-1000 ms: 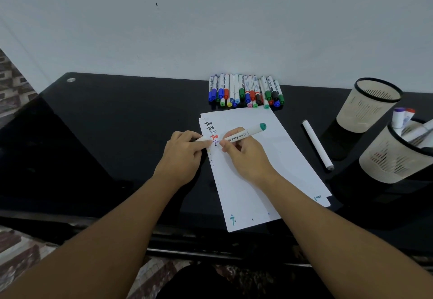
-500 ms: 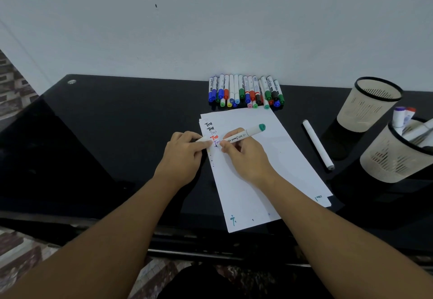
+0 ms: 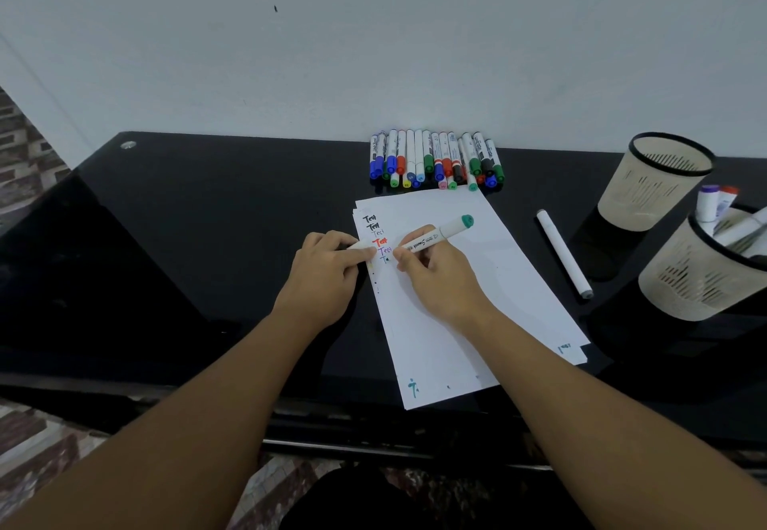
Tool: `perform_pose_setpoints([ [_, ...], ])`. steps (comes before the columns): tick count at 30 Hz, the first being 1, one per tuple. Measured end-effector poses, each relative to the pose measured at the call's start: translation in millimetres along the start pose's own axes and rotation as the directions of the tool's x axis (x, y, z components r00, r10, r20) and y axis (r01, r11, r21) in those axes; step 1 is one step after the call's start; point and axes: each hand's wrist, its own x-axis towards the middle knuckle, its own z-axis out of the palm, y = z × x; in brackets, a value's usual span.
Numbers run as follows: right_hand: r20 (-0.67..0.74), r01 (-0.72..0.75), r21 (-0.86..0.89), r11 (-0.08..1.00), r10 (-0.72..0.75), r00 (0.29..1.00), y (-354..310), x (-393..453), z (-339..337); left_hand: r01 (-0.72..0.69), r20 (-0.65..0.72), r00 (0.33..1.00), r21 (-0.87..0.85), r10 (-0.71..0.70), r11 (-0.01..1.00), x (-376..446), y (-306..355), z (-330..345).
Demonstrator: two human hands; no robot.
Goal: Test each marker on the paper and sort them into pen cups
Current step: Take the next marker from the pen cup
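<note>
Head view shows the right hand [image 3: 431,276] pinching a green-capped marker [image 3: 436,235] near its tip, thumb and fingers curled round the barrel, the capped end slanting up and to the right. Its tip meets the paper [image 3: 477,301] just under a short column of test words near the sheet's upper left corner. The left hand [image 3: 328,276] rests at the paper's left edge with its fingers curled round a small white piece, probably the marker's cap, though that is partly hidden.

To do this step well, the person should keep the stroke short and firm beneath the last word, so that a faint line can be told from a strong one, and hold the sheet from sliding on the glossy black table [image 3: 186,239].

Both forearms reach forward from the bottom of the frame and converge on the sheet. Untested markers [image 3: 436,160] lie in a row by the wall, a single white marker [image 3: 562,253] lies to the right, and the near cup [image 3: 705,276] holds several markers beside the far cup [image 3: 655,180].
</note>
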Motion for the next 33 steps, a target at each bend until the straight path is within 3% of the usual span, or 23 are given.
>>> perform_pose_setpoints([
  [33, -0.028, -0.009, -0.028, 1.000, 0.009, 1.000, -0.3, 2.3, 0.0, 0.001, 0.009, 1.000, 0.007, -0.001, 1.000, 0.6, -0.7, 0.2],
])
